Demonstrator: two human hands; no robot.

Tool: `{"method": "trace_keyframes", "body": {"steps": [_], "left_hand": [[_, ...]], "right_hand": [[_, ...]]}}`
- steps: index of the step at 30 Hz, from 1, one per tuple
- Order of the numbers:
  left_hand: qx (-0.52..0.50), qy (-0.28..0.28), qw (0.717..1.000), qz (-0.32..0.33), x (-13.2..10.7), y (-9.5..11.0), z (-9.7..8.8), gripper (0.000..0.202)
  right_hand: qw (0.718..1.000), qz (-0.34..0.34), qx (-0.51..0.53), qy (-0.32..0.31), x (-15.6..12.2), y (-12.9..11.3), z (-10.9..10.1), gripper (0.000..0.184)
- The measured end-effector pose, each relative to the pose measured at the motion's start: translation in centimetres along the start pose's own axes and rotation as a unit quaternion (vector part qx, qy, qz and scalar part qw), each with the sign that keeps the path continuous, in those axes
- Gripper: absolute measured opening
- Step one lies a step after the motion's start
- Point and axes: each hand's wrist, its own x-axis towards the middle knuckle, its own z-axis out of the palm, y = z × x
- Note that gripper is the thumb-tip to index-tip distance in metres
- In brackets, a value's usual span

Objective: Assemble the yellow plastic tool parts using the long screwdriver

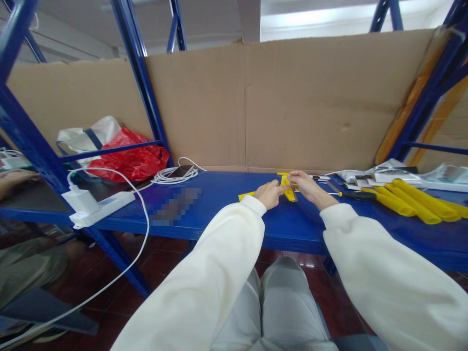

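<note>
My left hand (269, 193) is closed on a yellow piece with a crossbar at its far end (288, 193), low over the blue bench top. A yellow strip (246, 195) shows past that hand on the left; whether it joins the piece cannot be told. My right hand (305, 185) reaches the piece from the other side, fingers pinched at its upper part. Anything small between those fingertips is hidden. Right of this hand lies a screwdriver (356, 195) with a dark handle, its shaft pointing toward my wrist.
Several yellow tubes (420, 201) lie at the right, before white packets (391, 175). Leftward are coiled white cable (171, 175), a red plastic bag (135, 158) and a power strip (104, 209) with trailing cord. Blue posts and a cardboard wall (292, 107) bound the bench (219, 204).
</note>
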Motion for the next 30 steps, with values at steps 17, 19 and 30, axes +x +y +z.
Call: {"method": "trace_keyframes", "body": {"steps": [17, 19, 30], "left_hand": [[-0.043, 0.034, 0.998, -0.038, 0.5, -0.5, 0.5, 0.047], [-0.036, 0.032, 0.998, -0.043, 0.5, -0.3, 0.4, 0.05], [0.027, -0.013, 0.997, -0.075, 0.4, -0.4, 0.6, 0.062]], "right_hand": [[0.983, 0.112, 0.032, -0.143, -2.4, -2.0, -0.3, 0.02], [0.984, 0.106, 0.031, -0.137, -2.6, -2.2, -0.1, 0.018], [0.985, 0.092, 0.026, -0.145, -2.7, -1.8, 0.2, 0.028]]}}
